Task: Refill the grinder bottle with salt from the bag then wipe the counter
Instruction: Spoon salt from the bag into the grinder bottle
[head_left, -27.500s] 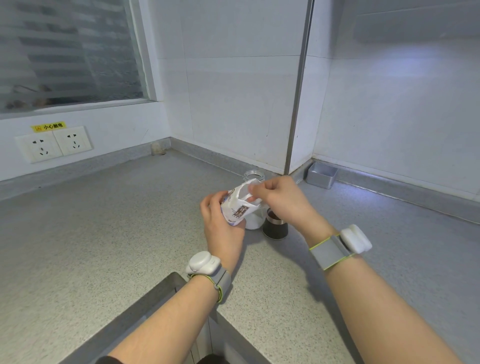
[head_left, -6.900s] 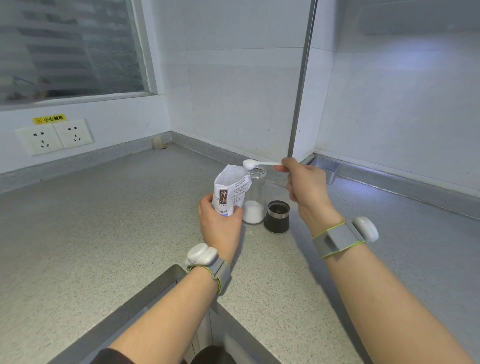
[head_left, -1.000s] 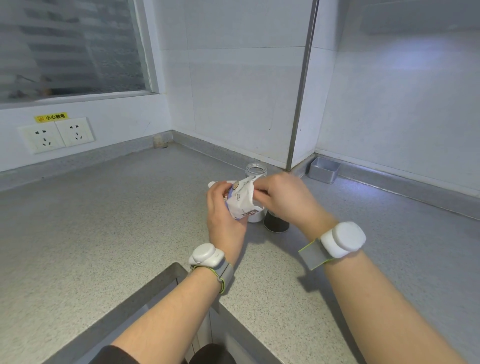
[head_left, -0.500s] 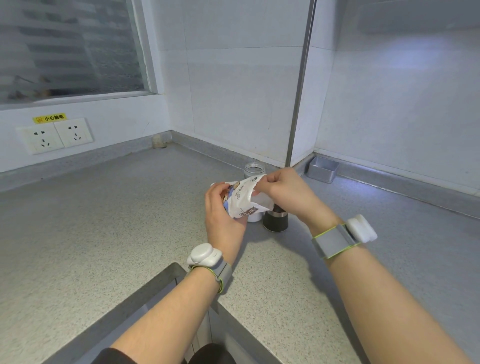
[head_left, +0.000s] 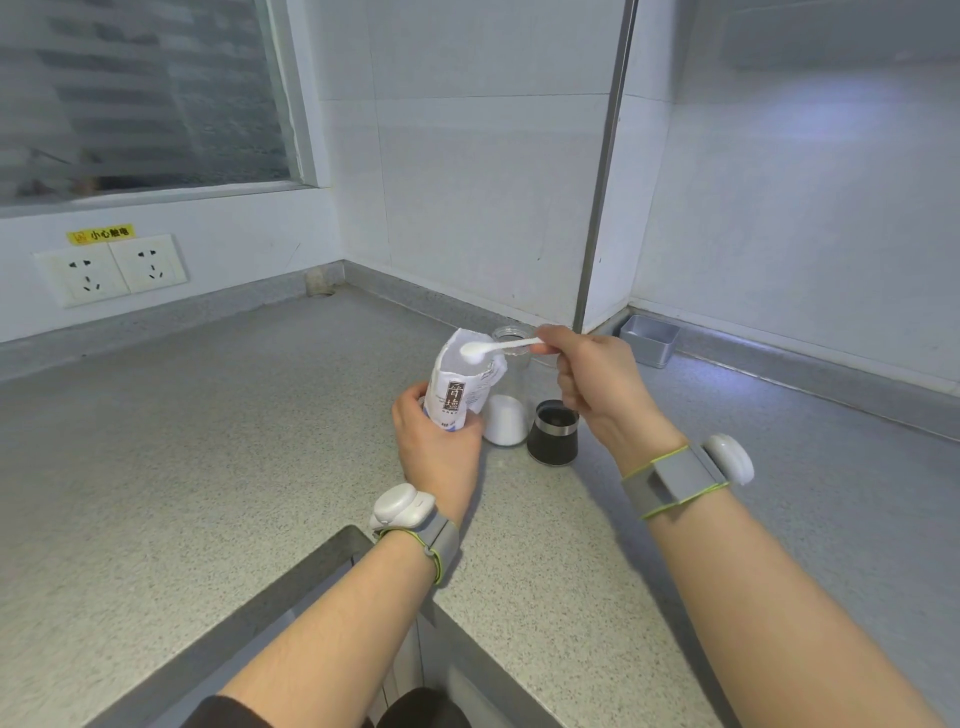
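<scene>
White spoon (head_left: 493, 347) pinched by right hand (head_left: 597, 384) over bag (head_left: 457, 387).

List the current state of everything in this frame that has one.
salt bag: upright, top open, held by the left hand
spoon: heaped with salt, over the bag's mouth, pinched by the right hand
grinder bottle: upright, uncapped, salt only in its lower part
grinder cap: off, standing on the counter right of the bottle
wall sockets: nothing plugged in
</scene>
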